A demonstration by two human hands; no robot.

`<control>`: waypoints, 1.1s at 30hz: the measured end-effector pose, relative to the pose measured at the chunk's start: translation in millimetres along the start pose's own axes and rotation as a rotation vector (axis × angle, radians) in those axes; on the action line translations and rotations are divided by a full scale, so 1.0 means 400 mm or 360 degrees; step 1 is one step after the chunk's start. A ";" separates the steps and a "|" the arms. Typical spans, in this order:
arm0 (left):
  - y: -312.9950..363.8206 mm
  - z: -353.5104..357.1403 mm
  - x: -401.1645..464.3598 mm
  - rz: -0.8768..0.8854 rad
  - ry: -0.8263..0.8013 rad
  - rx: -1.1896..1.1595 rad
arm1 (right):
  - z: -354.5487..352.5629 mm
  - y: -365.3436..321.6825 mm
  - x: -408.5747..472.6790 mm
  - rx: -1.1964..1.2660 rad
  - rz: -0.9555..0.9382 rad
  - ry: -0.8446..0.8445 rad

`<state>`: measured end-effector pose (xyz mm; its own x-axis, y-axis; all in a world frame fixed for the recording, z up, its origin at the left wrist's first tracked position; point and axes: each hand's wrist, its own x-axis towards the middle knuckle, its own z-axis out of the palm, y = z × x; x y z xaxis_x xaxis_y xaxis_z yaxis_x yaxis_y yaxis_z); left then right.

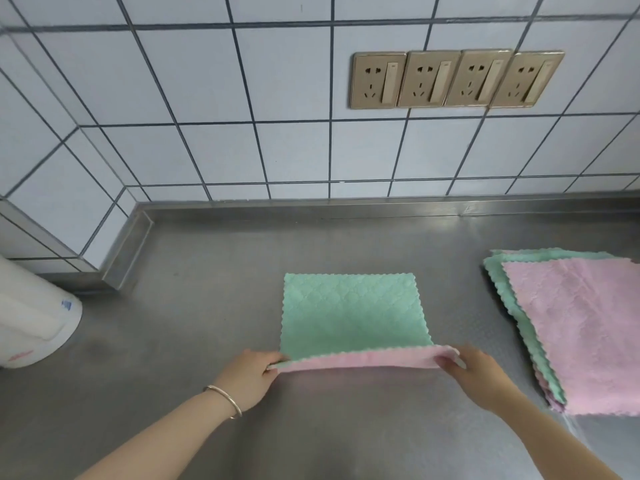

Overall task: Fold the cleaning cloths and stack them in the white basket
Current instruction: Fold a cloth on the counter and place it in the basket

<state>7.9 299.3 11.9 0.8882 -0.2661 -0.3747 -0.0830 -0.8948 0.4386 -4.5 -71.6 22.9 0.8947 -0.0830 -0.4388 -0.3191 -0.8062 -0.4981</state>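
Note:
A cleaning cloth (349, 313), green on top and pink underneath, lies flat in the middle of the steel counter (207, 306). Its near edge is lifted and shows the pink side. My left hand (251, 377) pinches the near left corner. My right hand (476, 375) pinches the near right corner. A stack of unfolded cloths (581, 327), pink on top with green ones below, lies at the right. The white basket is not in view.
A white cylindrical container (31, 317) stands at the left edge of the counter. A tiled wall with a row of sockets (453, 79) rises behind. The counter's raised steel rim (346, 206) runs along the wall and left corner.

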 end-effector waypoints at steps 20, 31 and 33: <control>0.044 0.008 0.098 -0.0728 0.0001 -0.0951 | 0.011 -0.037 0.120 0.0303 0.0244 -0.0051; 0.032 0.034 0.180 -0.0852 0.0155 -0.0595 | 0.039 -0.049 0.146 0.0200 0.0336 0.0061; 0.029 0.041 0.187 -0.0856 0.0167 -0.0574 | 0.036 -0.049 0.155 0.0207 0.0358 0.0043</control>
<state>66.0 263.1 -24.7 0.8044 0.2376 -0.5444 0.5254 -0.7122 0.4655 52.9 -52.4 -5.3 0.8041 -0.2687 -0.5304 -0.5471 -0.6837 -0.4830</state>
